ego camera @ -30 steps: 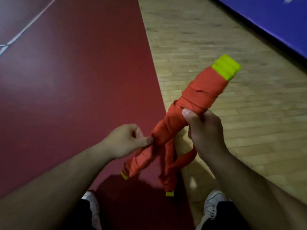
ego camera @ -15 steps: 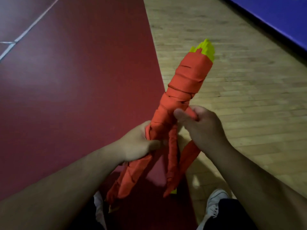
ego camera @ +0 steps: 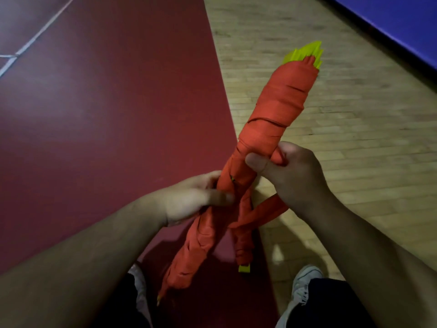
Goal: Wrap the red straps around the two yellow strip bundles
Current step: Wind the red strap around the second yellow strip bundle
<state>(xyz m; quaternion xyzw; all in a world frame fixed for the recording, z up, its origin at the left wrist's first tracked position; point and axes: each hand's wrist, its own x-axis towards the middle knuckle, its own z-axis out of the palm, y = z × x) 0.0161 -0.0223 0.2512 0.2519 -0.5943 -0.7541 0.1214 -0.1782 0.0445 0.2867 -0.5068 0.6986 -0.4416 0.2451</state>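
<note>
- Fingers (ego camera: 210, 178) of the left hand (ego camera: 189, 202) are clenched round the red-strap-wrapped stem (ego camera: 236, 183) at centre frame, with the thumb laid across its front.
- One right hand (ego camera: 293, 174) at 3 o'clock of the left grips the same stem slightly higher. Its thumb presses across the wrap and its fingers curl behind.
- One loose red fabric strap loop (ego camera: 267, 211) comes out below the right hand. It seems to be held in that fist, but the palm hides the hold.
- Two yellow strip bundles are counted. Above the hands they are bound into a single thick red-wrapped shaft (ego camera: 281, 102) pointing to 1 o'clock. Below the hands they split into a longer left leg (ego camera: 194, 252) toward 7 o'clock and a shorter right leg (ego camera: 243, 242) toward 6 o'clock.
- Yellow shows in three spots: fanned strip ends (ego camera: 305, 54) at the top, a flat tip (ego camera: 244, 268) under the right leg, and a sliver (ego camera: 158, 303) under the left leg.
- Two pale shoes (ego camera: 305, 280) stand at the bottom edge, on a dark red mat (ego camera: 94, 114) and a wooden plank floor (ego camera: 343, 138).
- Compared with half a second ago, the shaft leans further toward 1 o'clock and both grips are unchanged.
</note>
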